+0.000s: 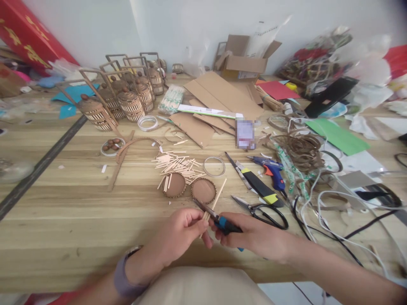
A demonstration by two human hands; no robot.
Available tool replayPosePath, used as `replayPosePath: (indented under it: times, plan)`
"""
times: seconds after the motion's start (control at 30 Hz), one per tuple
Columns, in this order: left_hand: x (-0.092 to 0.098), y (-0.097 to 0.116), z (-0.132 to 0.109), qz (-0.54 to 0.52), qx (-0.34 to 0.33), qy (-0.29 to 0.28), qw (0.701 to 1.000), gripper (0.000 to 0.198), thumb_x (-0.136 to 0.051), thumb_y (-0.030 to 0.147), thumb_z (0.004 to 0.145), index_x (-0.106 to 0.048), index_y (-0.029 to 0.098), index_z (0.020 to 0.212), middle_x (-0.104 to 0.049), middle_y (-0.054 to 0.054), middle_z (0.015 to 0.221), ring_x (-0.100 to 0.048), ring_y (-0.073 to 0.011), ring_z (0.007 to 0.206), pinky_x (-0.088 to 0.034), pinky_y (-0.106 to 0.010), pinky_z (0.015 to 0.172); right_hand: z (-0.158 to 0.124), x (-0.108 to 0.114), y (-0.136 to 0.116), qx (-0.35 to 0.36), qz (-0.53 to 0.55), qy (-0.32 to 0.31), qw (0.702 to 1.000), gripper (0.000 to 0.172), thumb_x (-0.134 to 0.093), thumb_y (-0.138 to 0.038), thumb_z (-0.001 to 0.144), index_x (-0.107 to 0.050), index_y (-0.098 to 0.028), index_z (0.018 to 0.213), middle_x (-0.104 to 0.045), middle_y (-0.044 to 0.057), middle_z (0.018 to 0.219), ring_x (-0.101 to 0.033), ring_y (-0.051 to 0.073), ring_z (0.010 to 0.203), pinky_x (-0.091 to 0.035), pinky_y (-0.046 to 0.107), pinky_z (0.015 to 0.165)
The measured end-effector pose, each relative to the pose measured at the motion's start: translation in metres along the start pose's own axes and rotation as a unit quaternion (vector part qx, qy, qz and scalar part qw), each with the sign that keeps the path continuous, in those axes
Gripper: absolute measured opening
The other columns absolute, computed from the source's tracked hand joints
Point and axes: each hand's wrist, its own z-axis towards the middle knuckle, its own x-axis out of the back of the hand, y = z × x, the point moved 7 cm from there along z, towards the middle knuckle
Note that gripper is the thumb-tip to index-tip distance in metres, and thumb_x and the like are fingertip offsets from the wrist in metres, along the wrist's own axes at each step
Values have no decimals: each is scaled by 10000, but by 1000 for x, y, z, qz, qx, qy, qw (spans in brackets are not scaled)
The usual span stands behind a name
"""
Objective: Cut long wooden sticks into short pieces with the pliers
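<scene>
My left hand [186, 233] pinches a few thin wooden sticks [218, 195] between thumb and fingers, and one stick juts out well past the others. My right hand [257, 235] is closed around the blue-and-black handles of a pair of cutters [224, 223]. Their dark jaws lie across the sticks close to my left fingertips; whether they are biting the wood I cannot tell. Just beyond are two round brown cardboard discs with raised edges, the right one [203, 190] and the left one [174, 186]. Short cut sticks [178, 165] lie heaped behind them, some resting on the left disc.
Black scissors [260, 209], a utility knife [259, 186] and a blue glue gun [270, 167] lie to the right, among cables [337, 228] and coiled brown strips [299, 148]. Small lidded baskets with handles [130, 101] stand back left. Cardboard sheets [222, 93] lie at the back.
</scene>
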Motion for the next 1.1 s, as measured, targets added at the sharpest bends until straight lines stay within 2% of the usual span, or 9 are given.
replayPosePath:
  times: [0.1, 0.3, 0.43, 0.67, 0.9, 1.0, 1.1]
  plan:
    - [-2, 2, 0, -3, 1, -12, 1000, 393, -559, 534, 873, -689, 172, 791, -675, -13, 657, -637, -183, 723, -447, -282, 792, -3, -5, 0, -32, 100, -41, 994, 159, -556, -219, 687, -605, -204, 838, -579, -3, 808, -525, 151, 744, -417, 252, 648]
    - [-2, -2, -1, -29, 9, -2, 1000, 436, -533, 580, 868, -617, 187, 699, -652, -11, 627, -647, -194, 732, -457, -296, 793, -4, -5, -5, -63, 162, -30, 984, 209, -568, -232, 625, -609, -203, 828, -618, 13, 821, -559, 171, 790, -435, 278, 692]
    - [-1, -8, 0, -37, 16, 6, 999, 394, -529, 537, 881, -598, 191, 708, -623, 11, 601, -637, -177, 693, -457, -294, 797, -3, -7, -5, -51, 153, -41, 986, 195, -569, -235, 640, -595, -201, 830, -600, 14, 822, -540, 171, 783, -423, 275, 667]
    - [3, -13, 0, -6, 40, 24, 999, 363, -507, 520, 884, -596, 186, 771, -594, 25, 572, -637, -186, 689, -435, -314, 816, 1, -6, 7, -60, 128, -23, 990, 231, -544, -207, 633, -605, -183, 855, -569, 16, 800, -523, 164, 729, -423, 277, 625]
    - [-2, -13, 2, 18, 38, 4, 999, 381, -465, 530, 886, -581, 176, 805, -526, 48, 561, -591, -159, 619, -416, -273, 697, 3, -7, 17, -81, 42, 4, 996, 151, -506, -167, 633, -523, -195, 780, -455, -47, 641, -441, 123, 572, -357, 250, 543]
    - [-1, -14, 2, 29, 41, 14, 999, 338, -458, 489, 898, -570, 178, 827, -518, 54, 571, -597, -160, 628, -420, -276, 710, 5, -6, 14, -68, 23, 7, 997, 130, -528, -183, 666, -530, -198, 795, -477, -35, 670, -460, 134, 617, -366, 250, 568]
    - [11, -8, 0, 49, 21, 46, 997, 309, -426, 450, 922, -540, 192, 794, -536, 47, 590, -601, -163, 650, -425, -287, 751, 5, -5, 8, -25, 39, 6, 999, 161, -559, -227, 713, -566, -196, 871, -577, 14, 825, -537, 170, 769, -421, 271, 666]
